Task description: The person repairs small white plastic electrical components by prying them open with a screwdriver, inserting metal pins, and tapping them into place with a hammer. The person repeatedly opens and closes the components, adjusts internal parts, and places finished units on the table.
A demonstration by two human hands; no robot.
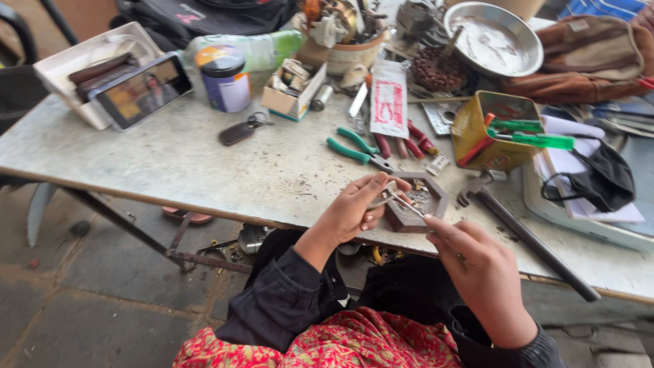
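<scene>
Worn table, cluttered along the far side. Metal bowl top right, brown bag beside it. Yellow tin with green screwdrivers sticking out. Phone leaning on a white tray at left. Green pliers lie mid-table. Hexagonal wooden dish sits at the near edge, small parts inside. Left hand touches the dish's left side, fingers curled, pinching something tiny, can't tell what. Right hand closed on thin tweezers, tips over the dish.
</scene>
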